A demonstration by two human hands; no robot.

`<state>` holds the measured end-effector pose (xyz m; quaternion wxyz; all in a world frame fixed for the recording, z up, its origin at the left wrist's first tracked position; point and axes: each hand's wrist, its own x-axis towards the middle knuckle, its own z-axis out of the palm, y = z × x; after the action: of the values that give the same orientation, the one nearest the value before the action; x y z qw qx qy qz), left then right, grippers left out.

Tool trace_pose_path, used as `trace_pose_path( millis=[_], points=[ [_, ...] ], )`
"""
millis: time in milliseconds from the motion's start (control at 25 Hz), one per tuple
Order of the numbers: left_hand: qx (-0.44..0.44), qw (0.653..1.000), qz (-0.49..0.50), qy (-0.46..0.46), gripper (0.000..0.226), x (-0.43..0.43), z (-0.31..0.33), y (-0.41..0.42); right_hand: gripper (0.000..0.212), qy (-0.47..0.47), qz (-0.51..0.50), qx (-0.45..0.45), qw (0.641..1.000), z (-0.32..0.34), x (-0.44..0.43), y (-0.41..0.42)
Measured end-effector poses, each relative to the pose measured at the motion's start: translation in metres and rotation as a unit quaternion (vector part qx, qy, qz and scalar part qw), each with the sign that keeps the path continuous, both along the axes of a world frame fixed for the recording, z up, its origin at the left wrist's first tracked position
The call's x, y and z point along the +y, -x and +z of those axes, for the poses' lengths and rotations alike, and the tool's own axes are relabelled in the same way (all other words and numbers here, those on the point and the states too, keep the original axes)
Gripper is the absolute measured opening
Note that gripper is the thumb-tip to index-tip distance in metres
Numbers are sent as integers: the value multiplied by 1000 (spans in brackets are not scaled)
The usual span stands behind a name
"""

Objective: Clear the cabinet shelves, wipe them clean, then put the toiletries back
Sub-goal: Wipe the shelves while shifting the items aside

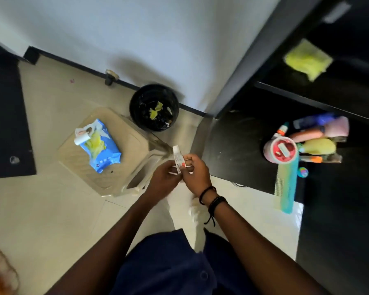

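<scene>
Together left hand (pixel 166 178), right hand (pixel 196 173) grip one tube (pixel 177 156).

A beige plastic stool (pixel 134 152) stands just left of the left hand (pixel 165 179). Beyond it, a black waste bin (pixel 136 96) sits against the white wall (pixel 136 28), with a door stopper (pixel 111 76) farther left.

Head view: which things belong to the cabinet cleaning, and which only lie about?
Job: white tube in the left hand and right hand, toiletries on the shelf, yellow cloth, wipes pack, bin.
Lying about: doorstop, plastic stool under that pack.
</scene>
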<state>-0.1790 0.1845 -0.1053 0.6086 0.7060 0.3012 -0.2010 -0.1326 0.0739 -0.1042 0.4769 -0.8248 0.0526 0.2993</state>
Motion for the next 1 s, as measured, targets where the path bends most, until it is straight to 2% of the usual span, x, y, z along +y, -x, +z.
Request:
trace_pose_path(
  millis=[280,400,560,640,800,1000],
  points=[
    [-38,981,-189,-23,19,-83,24,-54,38,-9,-96,53,994,27,-110,-28],
    [-85,951,-286,-82,17,-120,21,-74,26,40,-159,17,986,29,-157,-34],
    [-83,941,-314,-99,26,-156,16,-87,17,123,-304,-43,944,29,-219,-40],
    [-92,936,-318,-119,27,-168,13,-91,15,113,-372,-10,921,29,-240,-47],
    [-84,926,-343,-135,30,-182,12,-98,21,187,-373,30,908,14,-268,-70],
    [-63,923,-358,-129,31,-184,11,-99,28,220,-327,46,918,6,-272,-91]
  ],
)
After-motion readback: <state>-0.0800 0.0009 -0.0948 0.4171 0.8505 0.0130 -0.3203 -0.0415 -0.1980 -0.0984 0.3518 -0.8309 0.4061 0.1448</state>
